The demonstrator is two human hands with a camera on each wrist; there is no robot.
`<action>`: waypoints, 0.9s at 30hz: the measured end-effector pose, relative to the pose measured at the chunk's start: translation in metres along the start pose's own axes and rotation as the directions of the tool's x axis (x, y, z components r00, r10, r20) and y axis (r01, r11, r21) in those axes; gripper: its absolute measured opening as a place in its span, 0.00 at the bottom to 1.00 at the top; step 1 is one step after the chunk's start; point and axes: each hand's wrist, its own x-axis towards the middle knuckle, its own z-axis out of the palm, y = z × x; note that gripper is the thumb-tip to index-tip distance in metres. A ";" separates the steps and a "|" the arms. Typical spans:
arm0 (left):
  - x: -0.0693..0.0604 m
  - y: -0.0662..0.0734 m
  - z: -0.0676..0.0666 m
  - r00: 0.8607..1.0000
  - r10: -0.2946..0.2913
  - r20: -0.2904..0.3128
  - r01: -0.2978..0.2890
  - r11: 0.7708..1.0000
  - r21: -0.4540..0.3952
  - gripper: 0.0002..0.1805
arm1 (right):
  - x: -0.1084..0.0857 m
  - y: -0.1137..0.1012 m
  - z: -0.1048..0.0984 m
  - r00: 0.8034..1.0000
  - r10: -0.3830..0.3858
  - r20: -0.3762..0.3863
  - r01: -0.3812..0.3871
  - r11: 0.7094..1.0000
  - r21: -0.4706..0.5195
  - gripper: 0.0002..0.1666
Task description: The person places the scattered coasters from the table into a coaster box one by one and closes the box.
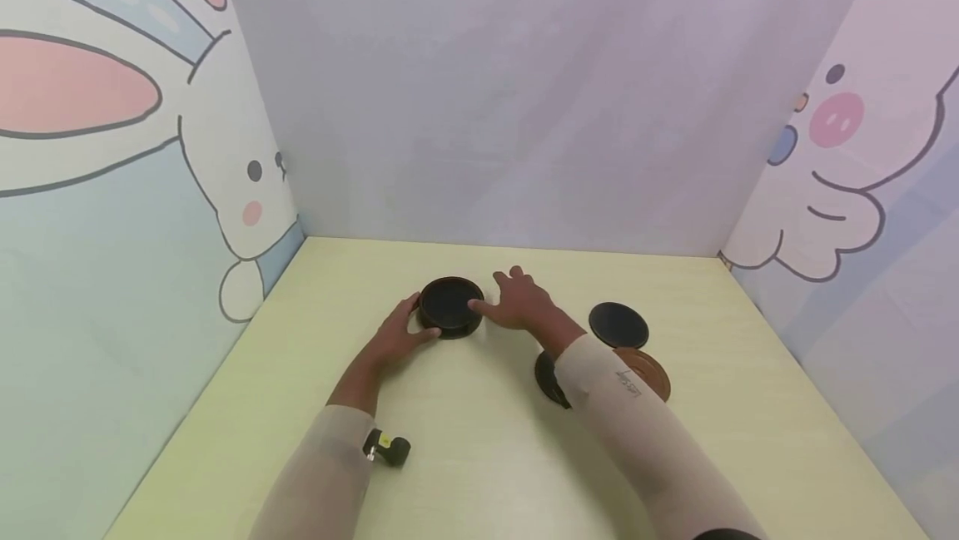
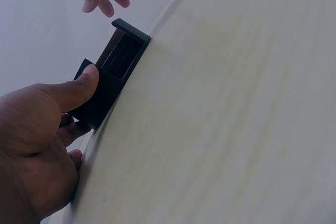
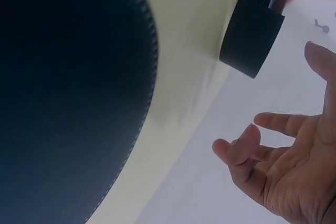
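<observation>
A round black coaster holder (image 1: 449, 305) stands on the table, with a cut-out in its side wall in both wrist views. Through that gap shows a dark, ribbed inside (image 2: 121, 56). My left hand (image 1: 395, 339) grips the holder from the left, its thumb on the near wall and its fingers round the far side. Over the holder's right edge hovers my right hand (image 1: 519, 300), its fingers spread and holding nothing. In the right wrist view a gap separates that hand (image 3: 294, 166) from the holder (image 3: 251, 38).
Right of the holder lie a black coaster (image 1: 618, 325), a brown coaster (image 1: 650, 374) and another black coaster (image 1: 549, 378), partly hidden by my right forearm. A stitched black coaster (image 3: 73, 98) fills the right wrist view's left side. Printed cloth walls (image 1: 494, 107) enclose the table (image 1: 449, 457).
</observation>
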 end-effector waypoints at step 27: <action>0.000 0.002 0.000 1.000 0.009 0.004 -0.009 1.000 0.014 0.54 | -0.035 0.031 -0.008 0.983 0.103 0.149 -0.103 0.995 -0.007 0.58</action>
